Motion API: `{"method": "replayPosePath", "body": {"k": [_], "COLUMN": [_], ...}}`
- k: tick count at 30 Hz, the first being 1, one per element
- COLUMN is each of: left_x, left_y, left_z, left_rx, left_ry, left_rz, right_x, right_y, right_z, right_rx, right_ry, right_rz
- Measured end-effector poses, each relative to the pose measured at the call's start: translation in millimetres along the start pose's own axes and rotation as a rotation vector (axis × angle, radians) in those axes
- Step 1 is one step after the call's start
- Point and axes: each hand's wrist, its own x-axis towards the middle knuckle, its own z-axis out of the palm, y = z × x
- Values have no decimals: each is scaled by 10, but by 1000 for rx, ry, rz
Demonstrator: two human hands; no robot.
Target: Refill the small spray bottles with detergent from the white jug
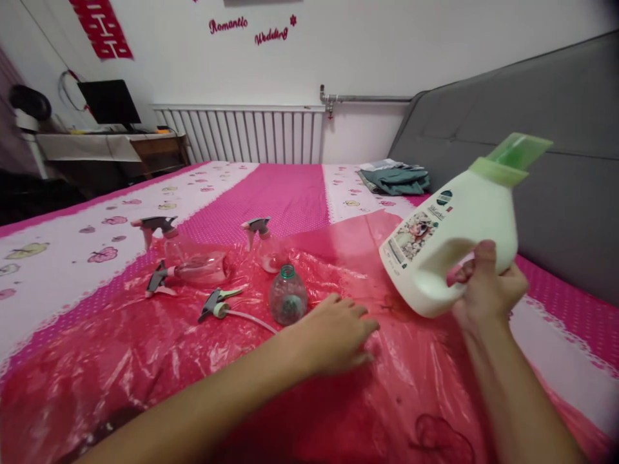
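Note:
My right hand [493, 283] is wrapped round the handle of a white detergent jug [449, 238], lifted and tilted over the red plastic sheet [387, 367]. A green cap [515, 154] sits on the jug's top. Fingers apart, my left hand [341, 332] hovers low over the sheet and holds nothing. Just left of it stands a small clear bottle [289, 299] with a green neck and no spray head. A loose spray head [217, 306] with a thin tube lies beside that bottle, the tube's end partly behind my left forearm.
Two spray bottles stand on the sheet, one with a pink-grey trigger [157, 225], another behind the open bottle [271, 254]. A third spray bottle [198, 267] lies on its side. Folded clothes [396, 179] rest by the grey headboard [512, 109]. A desk with a monitor [110, 103] stands far left.

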Motion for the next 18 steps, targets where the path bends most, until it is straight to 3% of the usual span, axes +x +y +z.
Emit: {"method": "replayPosePath", "body": {"k": [3, 6, 12, 18], "left_x": [74, 97, 138, 166], "left_y": [33, 14, 64, 50], "left_z": [259, 371, 440, 369], "left_rx": [3, 12, 12, -68], "left_ry": [-82, -149, -188, -96], "left_rz": [2, -11, -48, -58], "right_x": [90, 178, 439, 533], "right_y": [19, 12, -31, -209], "right_z": [-36, -75, -198, -302], "right_rx": [17, 19, 20, 30], "right_ry": [7, 23, 125, -55], "right_rz": [47, 70, -8, -162]}}
